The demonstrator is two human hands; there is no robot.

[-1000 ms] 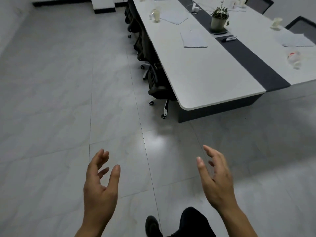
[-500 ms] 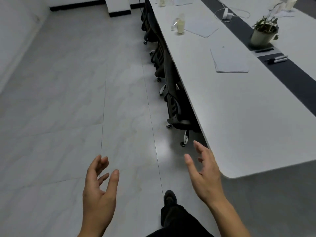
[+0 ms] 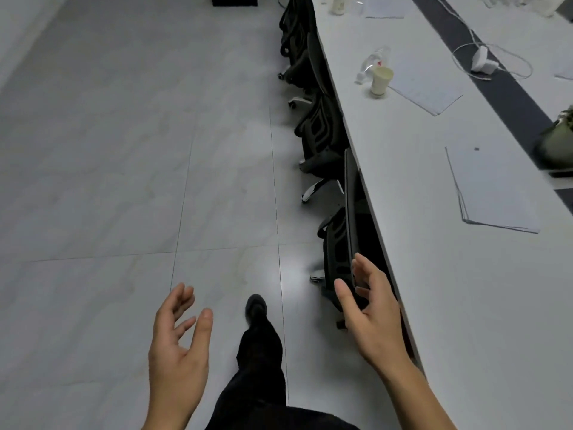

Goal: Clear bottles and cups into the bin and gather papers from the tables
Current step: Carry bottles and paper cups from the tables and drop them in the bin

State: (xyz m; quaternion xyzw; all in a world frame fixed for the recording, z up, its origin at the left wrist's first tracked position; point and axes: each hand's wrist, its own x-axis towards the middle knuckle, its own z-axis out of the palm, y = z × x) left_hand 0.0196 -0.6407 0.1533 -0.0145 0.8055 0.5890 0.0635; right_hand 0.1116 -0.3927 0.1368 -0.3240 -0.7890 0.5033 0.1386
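Head view along the long left edge of a white table (image 3: 465,305), which runs from the lower right to the top centre. A row of black chairs (image 3: 322,144) is tucked under that edge, and broad tiled floor (image 3: 124,150) lies open to the left. The left hand (image 3: 178,339) is raised over the floor and the right hand (image 3: 372,315) is just beside the table edge, in front of the nearest chair back. The grip of each is apart, fingers loosely spread, holding nothing. A dark shoe (image 3: 255,307) steps between them. Compared with half a second earlier, the table's rounded corner has passed out of view, and the cup (image 3: 380,81) and bottle (image 3: 372,62) appear larger and lower in the view. The cup stands upright with the clear bottle on its side just behind it; their contents cannot be made out. One stack of papers (image 3: 493,190) lies mid-table, and another sheet (image 3: 424,91) lies beside the cup.
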